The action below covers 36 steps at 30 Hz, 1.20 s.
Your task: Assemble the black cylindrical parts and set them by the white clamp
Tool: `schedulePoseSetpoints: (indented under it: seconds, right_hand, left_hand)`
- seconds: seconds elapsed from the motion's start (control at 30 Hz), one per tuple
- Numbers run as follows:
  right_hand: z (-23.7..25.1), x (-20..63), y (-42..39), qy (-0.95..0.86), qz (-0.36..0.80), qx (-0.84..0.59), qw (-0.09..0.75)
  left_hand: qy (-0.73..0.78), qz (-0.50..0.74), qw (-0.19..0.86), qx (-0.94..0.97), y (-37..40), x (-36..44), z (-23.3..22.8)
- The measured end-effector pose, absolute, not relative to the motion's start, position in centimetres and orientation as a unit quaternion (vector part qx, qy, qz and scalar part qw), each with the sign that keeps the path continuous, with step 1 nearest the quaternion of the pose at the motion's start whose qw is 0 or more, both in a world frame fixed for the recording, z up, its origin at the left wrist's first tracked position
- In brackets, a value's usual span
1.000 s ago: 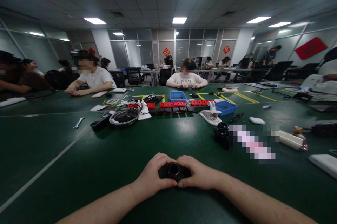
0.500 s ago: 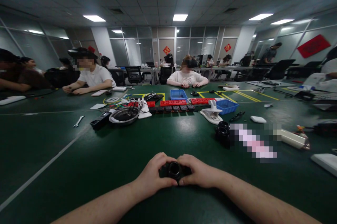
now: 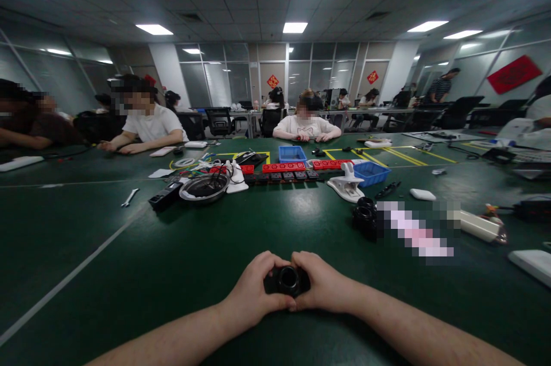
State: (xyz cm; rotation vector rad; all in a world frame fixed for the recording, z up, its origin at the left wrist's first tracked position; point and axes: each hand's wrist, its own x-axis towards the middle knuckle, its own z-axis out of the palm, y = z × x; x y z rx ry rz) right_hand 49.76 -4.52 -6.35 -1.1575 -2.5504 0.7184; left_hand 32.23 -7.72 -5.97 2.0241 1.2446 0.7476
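Between my two hands is a small black part with a round, ring-rimmed opening point(image 3: 288, 279) facing me, held low over the near middle of the green table. My left hand point(image 3: 257, 284) curls around its left side, thumb along the bottom edge and fingers over the top. From the other side my right hand point(image 3: 321, 283) grips it the same way. Both thumb tips nearly meet below the opening. The part's underside and far side are hidden. Ahead to the right lies a cluster of glossy black round pieces point(image 3: 365, 218), partly beside a pixelated patch.
Farther ahead stand a metal bowl point(image 3: 204, 189), a white clip base point(image 3: 346, 183), red socket strips point(image 3: 283, 167) and blue bins point(image 3: 371, 174). A wrench point(image 3: 130, 198) lies left; a cream cylinder point(image 3: 480, 226) lies right. A person point(image 3: 306, 124) sits across the table point(image 3: 206, 251).
My hands have shifted very slightly, and the black part sits a little further right, its opening turned a bit. Both hands keep their grip.
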Motion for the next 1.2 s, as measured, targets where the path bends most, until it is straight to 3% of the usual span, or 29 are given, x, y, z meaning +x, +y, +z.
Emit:
schedulePoseSetpoints:
  seconds: [0.27, 0.53, 1.2]
  right_hand:
    - [-6.4, 48.6, -6.2, -0.856, 0.122, -0.482, 0.139]
    - [-5.5, 50.4, -4.5, -0.895, 0.288, -0.310, 0.141]
    - [-5.3, 50.7, -3.6, -0.904, 0.311, -0.272, 0.111]
  left_hand:
    - [0.522, 0.310, 0.290, 0.740, -8.0, 32.6, -6.3]
    - [0.449, 0.280, 0.319, 0.786, -7.2, 31.6, -5.9]
    - [0.445, 0.261, 0.333, 0.789, -7.3, 31.5, -5.7]
